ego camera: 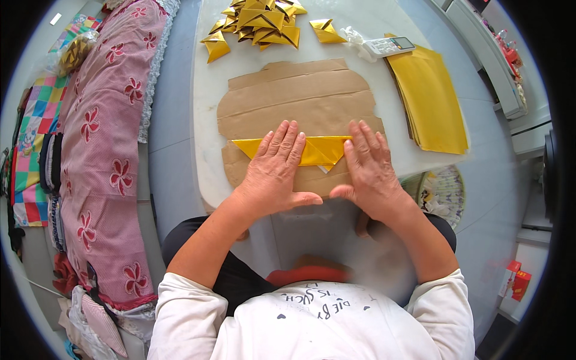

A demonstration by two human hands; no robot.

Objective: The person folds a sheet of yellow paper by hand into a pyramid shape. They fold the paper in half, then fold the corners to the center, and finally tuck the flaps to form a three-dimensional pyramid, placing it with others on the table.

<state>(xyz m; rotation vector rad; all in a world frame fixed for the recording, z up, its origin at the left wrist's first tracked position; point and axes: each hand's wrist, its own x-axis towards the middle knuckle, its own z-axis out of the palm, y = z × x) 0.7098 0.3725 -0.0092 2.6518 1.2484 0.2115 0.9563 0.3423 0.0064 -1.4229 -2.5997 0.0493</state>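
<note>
A strip of folded gold foil paper (320, 150) lies across a piece of brown cardboard (297, 99). Its left end tapers to a point, and a small corner with a pale edge sticks out below on the right. My left hand (275, 168) rests flat over its left half, fingers together and thumb stretched to the right. Over the right end lies my right hand (372, 168), fingers extended and slightly blurred, thumb pointing left. Both palms face down, pressing rather than grasping. The paper's far right end is hidden under the right fingers.
Folded gold pieces (261, 22) are heaped at the table's far side, with one single piece (327, 31) beside them. A remote control (389, 46) touches a stack of gold sheets (432, 99) at right. Below the table's right edge stands a waste basket (443, 195). A pink flowered cover (105, 148) drapes furniture at left.
</note>
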